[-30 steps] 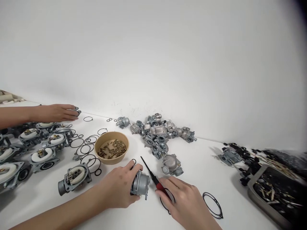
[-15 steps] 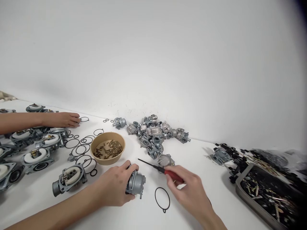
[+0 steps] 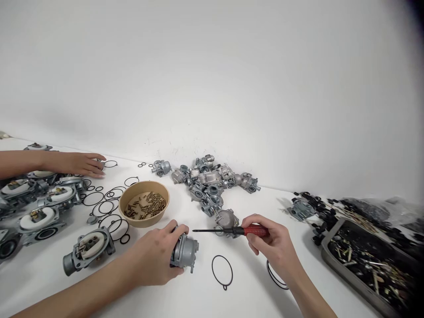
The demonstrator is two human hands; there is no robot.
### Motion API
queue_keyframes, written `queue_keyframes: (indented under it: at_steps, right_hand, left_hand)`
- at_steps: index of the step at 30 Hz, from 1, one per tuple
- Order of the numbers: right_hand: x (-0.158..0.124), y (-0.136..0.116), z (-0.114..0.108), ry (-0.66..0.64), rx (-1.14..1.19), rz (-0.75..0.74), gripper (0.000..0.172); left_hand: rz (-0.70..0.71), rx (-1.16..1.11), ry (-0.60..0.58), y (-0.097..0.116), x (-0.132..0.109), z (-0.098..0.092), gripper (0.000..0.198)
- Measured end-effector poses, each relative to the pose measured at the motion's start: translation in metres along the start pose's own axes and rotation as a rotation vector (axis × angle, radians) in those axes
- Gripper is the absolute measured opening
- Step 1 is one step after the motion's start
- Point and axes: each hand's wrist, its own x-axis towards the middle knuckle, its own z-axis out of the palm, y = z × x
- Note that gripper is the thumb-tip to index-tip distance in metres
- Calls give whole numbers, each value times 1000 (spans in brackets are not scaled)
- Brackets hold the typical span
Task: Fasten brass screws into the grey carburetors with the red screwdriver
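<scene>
Plain white wall (image 3: 212, 66) fills my view from 9 through 12 to 3 o'clock, with faint dark specks low near 12. White table (image 3: 245, 300) spans 4 to 8 o'clock. Light is even, shadows soft. I note a dark corner at 1 o'clock.

Clear gap btwn bowl (image 3: 144, 204), carb pile (image 3: 212, 183)

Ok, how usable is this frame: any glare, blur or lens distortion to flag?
Head view: soft, even light, no glare, faint shadows under the left hand and right hand. Head view: wide-lens bending curves the table along its far edge; the right corners darken over the tray. Head view: screwdriver and carburetor are sharp; the tray's contents look smeared.
</scene>
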Motion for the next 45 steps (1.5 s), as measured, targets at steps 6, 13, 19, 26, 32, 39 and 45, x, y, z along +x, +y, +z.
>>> queue_keyframes:
  at_steps: [6,13,19,26,32,39,45]
  right_hand:
    - [0,0,0,-54,3,12,11]
    - [2,9,1,-104,-4,23,12]
    - [1,10,3,-104,13,14,11]
    - [2,12,4,-110,24,17,12]
    - [3,12,3,-121,30,23,12]
    - [3,11,5,-112,52,28,11]
    - [5,12,8,-92,82,33,10]
  left_hand:
    - [-13,11,-16,0,-1,0,64]
    - [-11,2,-12,1,0,-3,59]
    - [-6,6,-14,1,1,-3,60]
    - [-9,11,-13,1,0,-1,61]
    - [-6,14,-16,1,0,-1,60]
    - [-14,6,-14,1,0,-1,60]
    - [-5,15,-4,1,-1,-1,59]
